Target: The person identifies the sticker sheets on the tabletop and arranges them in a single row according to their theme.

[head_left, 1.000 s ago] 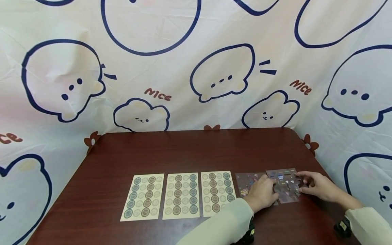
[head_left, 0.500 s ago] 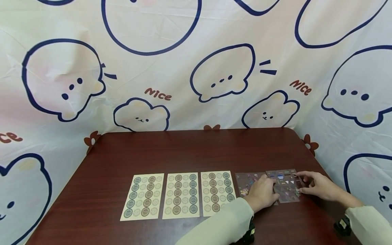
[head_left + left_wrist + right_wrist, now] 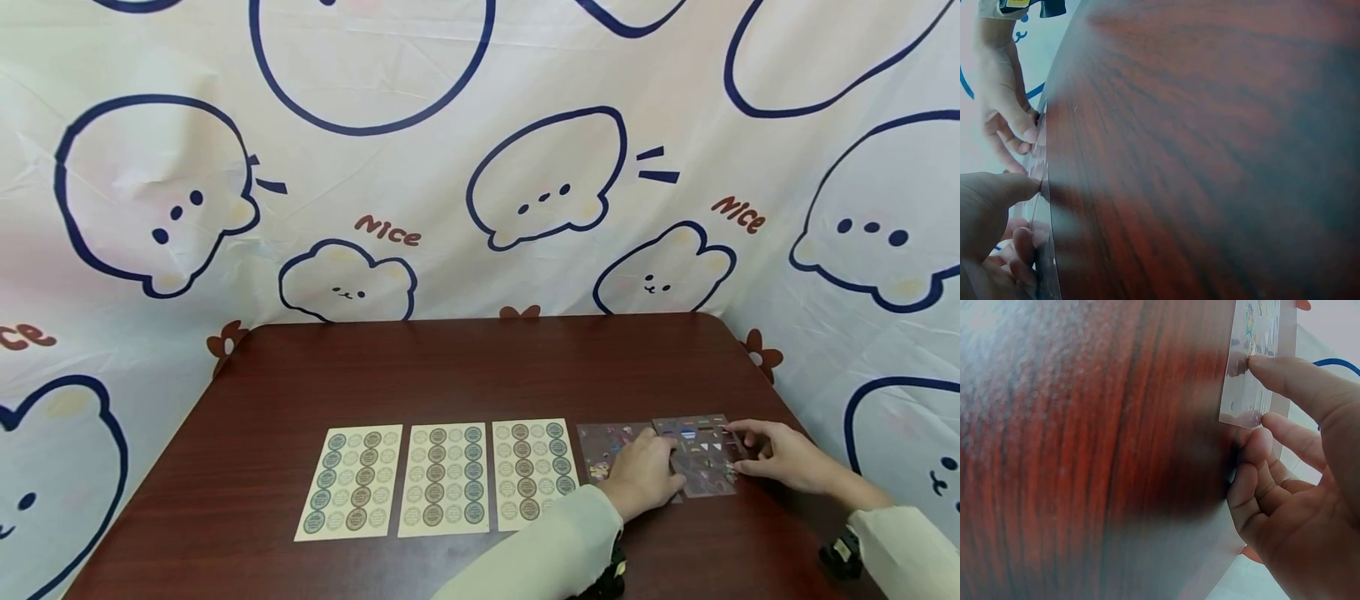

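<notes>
A clear sticker sheet (image 3: pixel 705 467) with small coloured designs lies on the table at the right, between the two hands. My left hand (image 3: pixel 639 471) touches its left edge with thumb and index finger; the palm covers part of a second clear sticker sheet (image 3: pixel 596 467) beside it. From the right, my right hand (image 3: pixel 783 457) has its index finger and thumb set apart along the same sheet's edge. In the right wrist view the thumb (image 3: pixel 1285 378) rests on the sheet near its corner, the other fingers bent. The left wrist view shows both thumbs at the sheet.
Three cream sheets of round stickers lie in a row to the left: a left sheet (image 3: pixel 351 483), a middle sheet (image 3: pixel 445 479) and a right sheet (image 3: pixel 532 471), its lower corner behind the left sleeve (image 3: pixel 540 546). A printed cloth (image 3: pixel 450 183) hangs around the dark wooden table (image 3: pixel 480 375).
The clear sheet between the hands shifts very slightly, its near corner a little to the right. Both hands keep nearly the same place, and the cream sheets lie as before.
</notes>
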The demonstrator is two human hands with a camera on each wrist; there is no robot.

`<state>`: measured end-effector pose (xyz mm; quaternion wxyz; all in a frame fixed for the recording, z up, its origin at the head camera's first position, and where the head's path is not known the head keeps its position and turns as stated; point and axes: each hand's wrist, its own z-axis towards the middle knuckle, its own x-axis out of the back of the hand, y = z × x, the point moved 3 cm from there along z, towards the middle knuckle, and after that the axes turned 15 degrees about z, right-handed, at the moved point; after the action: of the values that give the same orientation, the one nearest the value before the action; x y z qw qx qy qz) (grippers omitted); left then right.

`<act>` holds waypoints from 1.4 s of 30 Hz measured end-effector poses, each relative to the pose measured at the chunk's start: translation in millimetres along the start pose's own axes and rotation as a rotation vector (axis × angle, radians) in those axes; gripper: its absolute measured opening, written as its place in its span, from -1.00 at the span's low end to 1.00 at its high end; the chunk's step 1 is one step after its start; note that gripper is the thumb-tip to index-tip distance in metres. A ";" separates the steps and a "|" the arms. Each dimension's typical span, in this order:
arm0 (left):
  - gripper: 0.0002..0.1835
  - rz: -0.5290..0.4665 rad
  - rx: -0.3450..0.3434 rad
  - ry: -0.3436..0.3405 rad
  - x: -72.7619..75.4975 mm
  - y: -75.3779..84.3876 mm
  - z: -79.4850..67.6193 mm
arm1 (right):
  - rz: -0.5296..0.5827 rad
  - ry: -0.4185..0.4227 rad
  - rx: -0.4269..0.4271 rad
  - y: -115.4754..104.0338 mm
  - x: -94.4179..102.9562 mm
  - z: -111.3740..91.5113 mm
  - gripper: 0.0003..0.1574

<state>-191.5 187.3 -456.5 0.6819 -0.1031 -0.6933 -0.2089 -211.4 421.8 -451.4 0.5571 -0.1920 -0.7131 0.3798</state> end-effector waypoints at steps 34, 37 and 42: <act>-0.65 -0.109 -0.026 0.055 9.3 4.5 -1.1 | -0.021 0.052 -0.012 3.9 3.4 -4.0 -0.47; -0.66 -0.153 -0.041 0.042 11.6 1.8 -2.6 | -0.022 0.093 -0.004 3.5 4.1 -4.0 -0.51; -0.68 -0.244 -0.075 0.052 13.0 -9.4 -4.7 | -0.025 0.143 -0.010 -1.2 3.5 -4.5 -0.50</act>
<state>-192.0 175.0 -445.2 0.6647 -0.0378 -0.6746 -0.3188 -208.0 425.0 -447.8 0.6105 -0.2125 -0.6757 0.3544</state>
